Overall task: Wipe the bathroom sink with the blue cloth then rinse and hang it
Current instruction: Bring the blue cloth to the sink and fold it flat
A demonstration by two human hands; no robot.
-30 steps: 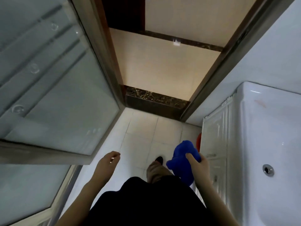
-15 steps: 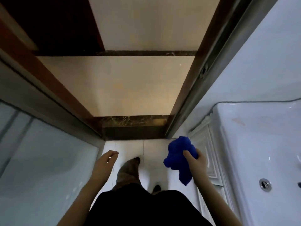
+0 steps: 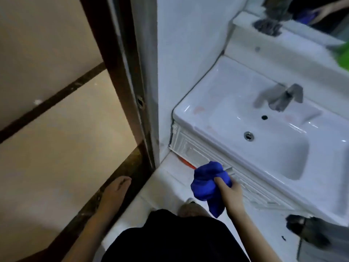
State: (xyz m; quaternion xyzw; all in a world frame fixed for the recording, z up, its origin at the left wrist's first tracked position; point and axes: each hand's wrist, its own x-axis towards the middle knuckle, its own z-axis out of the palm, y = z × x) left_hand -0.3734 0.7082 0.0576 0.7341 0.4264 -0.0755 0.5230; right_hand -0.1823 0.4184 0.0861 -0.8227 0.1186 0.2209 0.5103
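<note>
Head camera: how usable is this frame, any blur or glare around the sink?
Head view: motion blur smears the faucet and the left hand; the blue cloth in the right hand reads sharper; small glare streaks on the sink rim; dim light overall.

On the white tiled floor (image 3: 170, 178) an orange thing (image 3: 187, 164), perhaps a basin, lies under the vanity cabinet (image 3: 190, 148).

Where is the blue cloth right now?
In the head view, the blue cloth is bunched in the right hand, in front of the white cabinet below the sink.
</note>
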